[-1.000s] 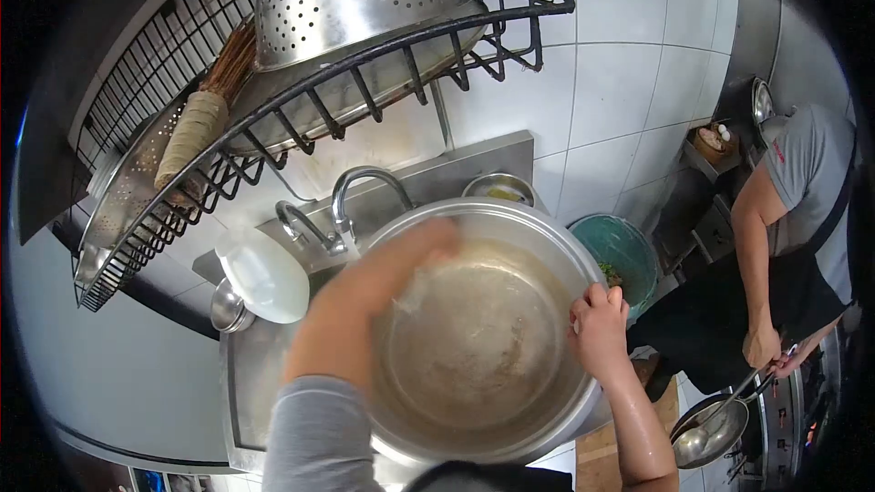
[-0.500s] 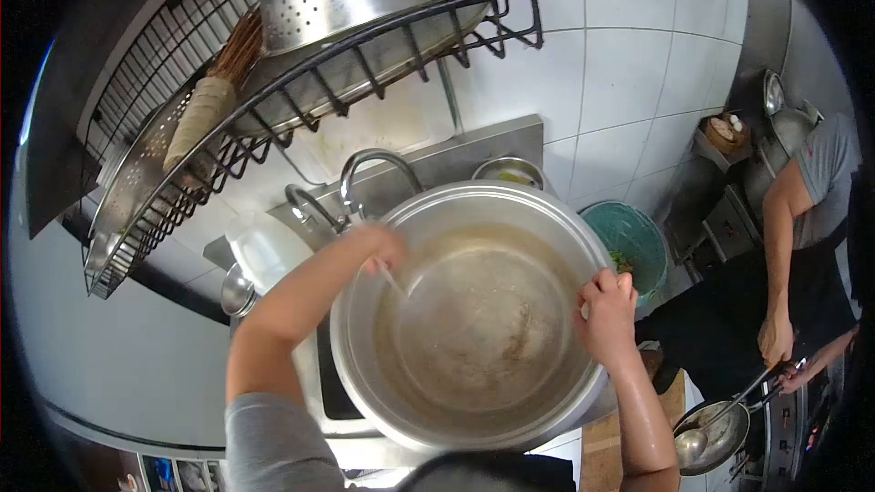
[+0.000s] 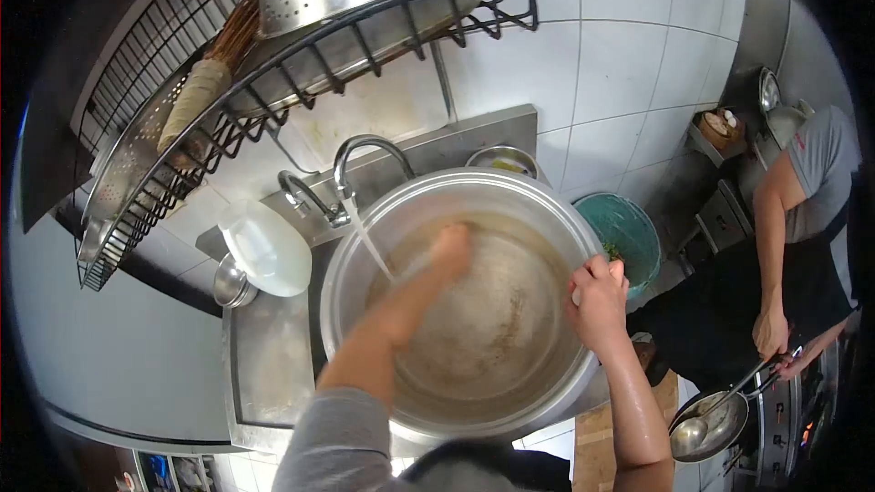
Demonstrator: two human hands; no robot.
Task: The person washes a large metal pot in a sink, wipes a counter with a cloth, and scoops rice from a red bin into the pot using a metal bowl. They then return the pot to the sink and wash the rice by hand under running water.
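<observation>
A large round metal pot (image 3: 351,374) stands at the sink, with shallow water over its brown-stained bottom. My left hand (image 3: 451,251) is inside the pot near its far wall, smeared by motion, so its fingers cannot be made out. Closed on the pot's right rim is my right hand (image 3: 597,301), knuckles up. A thin stream of water (image 3: 372,246) runs from the curved faucet (image 3: 374,141) into the pot, left of my left forearm.
A white plastic jug (image 3: 273,251) and metal bowls (image 3: 232,284) stand on the left. Overhead hangs a black wire rack (image 3: 314,64) with colanders and a bamboo brush (image 3: 205,91). A green bin (image 3: 638,237) sits at right, near a co-worker (image 3: 775,246) holding a wok (image 3: 720,433).
My left hand has gone from beside the faucet to further right inside the pot. The water stream shows more plainly now. My right hand stays on the rim.
</observation>
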